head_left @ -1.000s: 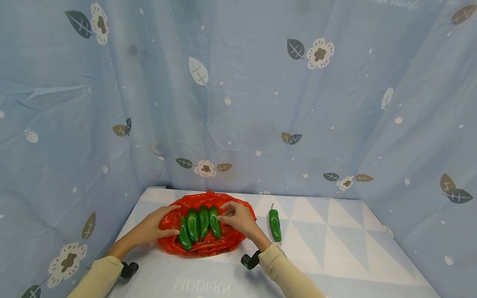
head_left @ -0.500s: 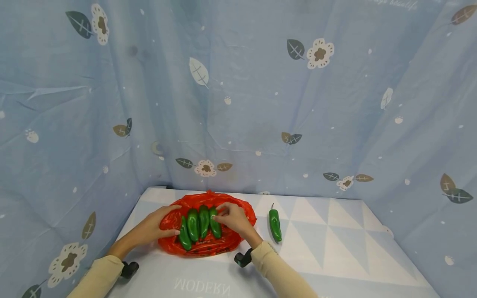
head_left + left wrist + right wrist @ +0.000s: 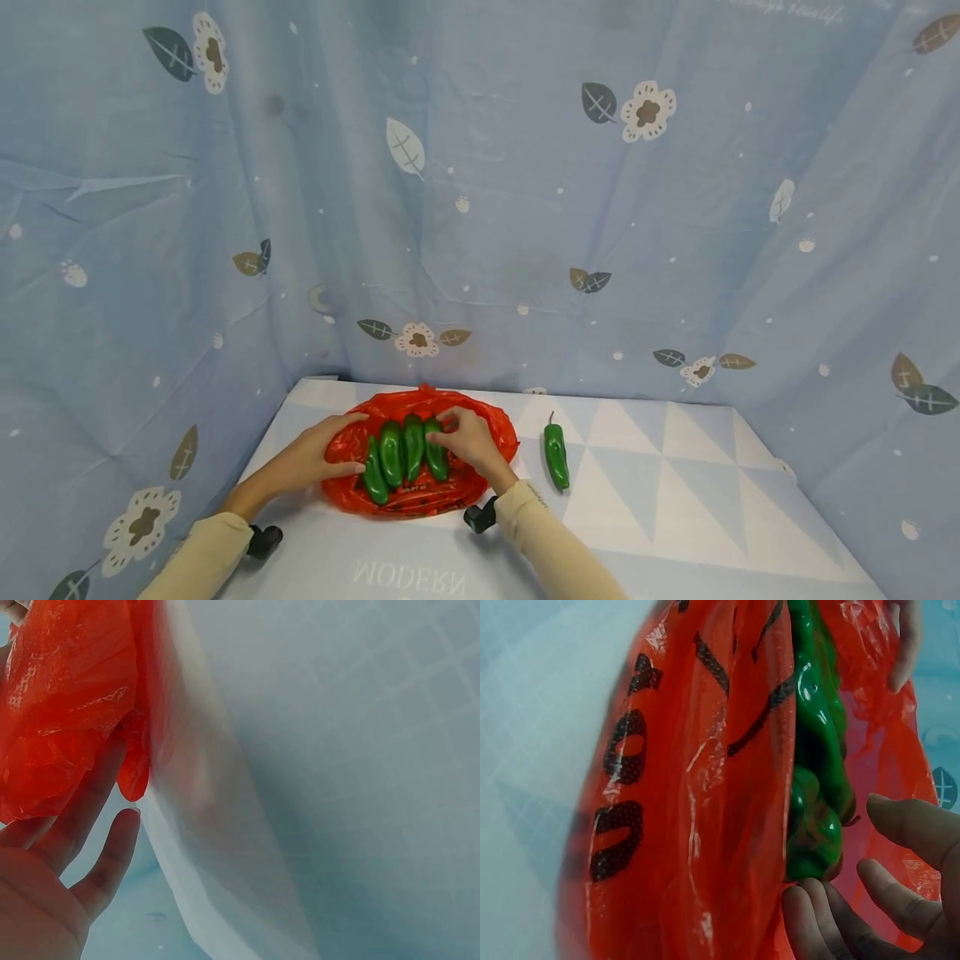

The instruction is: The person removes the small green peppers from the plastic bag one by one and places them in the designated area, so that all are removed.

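Observation:
A red plastic bag lies on the table with its mouth spread, and several glossy green peppers sit side by side in it. My left hand rests along the bag's left side, thumb tip beside the leftmost pepper. In the left wrist view, its extended fingers lie against the red plastic. My right hand is over the bag's right part, at the rightmost pepper. From the right wrist, its fingertips touch a pepper's end, the thumb standing apart.
Another green pepper lies on the table to the right of the bag. A pale blue and white patterned cloth covers the table. Blue printed curtains stand close behind it and along both sides.
My right hand has moved a little left, from the edge of the rightmost pepper to over it. The left hand and the peppers have stayed in place.

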Tool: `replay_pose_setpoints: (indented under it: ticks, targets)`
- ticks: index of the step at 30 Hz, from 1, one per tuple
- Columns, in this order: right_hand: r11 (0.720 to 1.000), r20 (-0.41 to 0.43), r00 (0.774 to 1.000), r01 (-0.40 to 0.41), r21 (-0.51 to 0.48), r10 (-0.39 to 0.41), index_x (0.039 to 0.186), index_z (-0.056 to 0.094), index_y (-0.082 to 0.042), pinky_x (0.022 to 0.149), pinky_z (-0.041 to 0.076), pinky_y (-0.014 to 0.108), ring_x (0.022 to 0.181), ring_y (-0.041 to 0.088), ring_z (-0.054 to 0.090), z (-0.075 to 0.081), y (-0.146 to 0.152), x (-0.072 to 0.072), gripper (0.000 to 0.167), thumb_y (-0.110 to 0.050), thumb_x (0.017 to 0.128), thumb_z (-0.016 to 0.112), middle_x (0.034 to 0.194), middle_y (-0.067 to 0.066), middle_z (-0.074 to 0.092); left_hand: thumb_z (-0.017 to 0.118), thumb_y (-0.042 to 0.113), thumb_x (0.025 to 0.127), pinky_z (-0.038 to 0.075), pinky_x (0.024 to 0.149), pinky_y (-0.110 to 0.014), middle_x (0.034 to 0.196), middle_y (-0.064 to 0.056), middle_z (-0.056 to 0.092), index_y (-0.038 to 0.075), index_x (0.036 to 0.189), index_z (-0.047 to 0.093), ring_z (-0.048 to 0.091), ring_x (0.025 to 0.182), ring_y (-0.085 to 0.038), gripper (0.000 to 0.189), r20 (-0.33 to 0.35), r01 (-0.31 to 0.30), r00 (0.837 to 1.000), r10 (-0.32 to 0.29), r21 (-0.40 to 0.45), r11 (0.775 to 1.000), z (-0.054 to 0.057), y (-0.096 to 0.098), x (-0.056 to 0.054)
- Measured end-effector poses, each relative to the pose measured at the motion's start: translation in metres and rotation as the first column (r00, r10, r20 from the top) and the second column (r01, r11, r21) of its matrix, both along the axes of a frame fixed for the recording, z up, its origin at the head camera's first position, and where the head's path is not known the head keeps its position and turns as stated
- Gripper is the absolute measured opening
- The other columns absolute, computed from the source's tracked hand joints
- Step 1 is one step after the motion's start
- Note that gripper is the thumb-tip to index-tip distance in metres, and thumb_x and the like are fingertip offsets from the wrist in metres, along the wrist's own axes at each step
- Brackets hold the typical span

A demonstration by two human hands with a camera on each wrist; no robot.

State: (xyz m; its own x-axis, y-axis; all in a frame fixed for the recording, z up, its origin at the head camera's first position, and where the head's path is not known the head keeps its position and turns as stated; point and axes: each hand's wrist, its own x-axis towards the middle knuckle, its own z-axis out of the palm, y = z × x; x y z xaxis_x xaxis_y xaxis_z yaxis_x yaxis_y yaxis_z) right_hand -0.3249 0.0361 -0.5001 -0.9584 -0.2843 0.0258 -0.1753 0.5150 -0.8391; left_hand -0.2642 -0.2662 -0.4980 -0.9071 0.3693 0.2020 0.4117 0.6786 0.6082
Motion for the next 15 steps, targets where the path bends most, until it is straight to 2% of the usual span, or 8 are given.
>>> replay_pose_setpoints:
  ticks: [5,9,15]
  targets:
    - [1.000,-0.012,1.000,0.015,0.027,-0.014,0.122,0.067,-0.001,0.075,0.060,0.031,0.085,0.015,0.063,-0.0033,-0.0048,-0.0046,0.046,-0.026,0.087,0.084,0.109,0.010,0.070,0.083,0.048,0.085,0.043,0.103,-0.069,0.144,-0.022,0.054,0.009,0.151,0.048,0.051,0.132,-0.046,0.084,-0.011,-0.003,1.000,0.003,-0.008,1.000,-0.0002,-0.0006,-0.0017]
    - [1.000,-0.016,1.000,0.023,0.020,-0.023,0.121,0.067,0.001,0.073,0.059,0.029,0.082,0.014,0.062,-0.0058,-0.0078,-0.0065,0.044,-0.023,0.088,0.083,0.101,0.007,0.070,0.083,0.047,0.085,0.043,0.104,-0.068,0.143,-0.022,0.054,0.008,0.151,0.048,0.051,0.132,-0.046,0.084,-0.020,-0.003,1.000,0.003,0.000,1.000,0.0001,0.0001,-0.0019]
    - [1.000,0.017,1.000,0.015,0.015,-0.015,0.123,0.066,0.000,0.074,0.060,0.030,0.081,0.015,0.060,-0.0089,-0.0106,-0.0052,0.045,-0.023,0.088,0.083,0.095,0.001,0.068,0.084,0.046,0.084,0.042,0.105,-0.068,0.144,-0.021,0.054,0.008,0.152,0.047,0.051,0.132,-0.045,0.085,-0.021,-0.007,1.000,0.007,0.000,1.000,0.0005,0.0011,-0.0001]
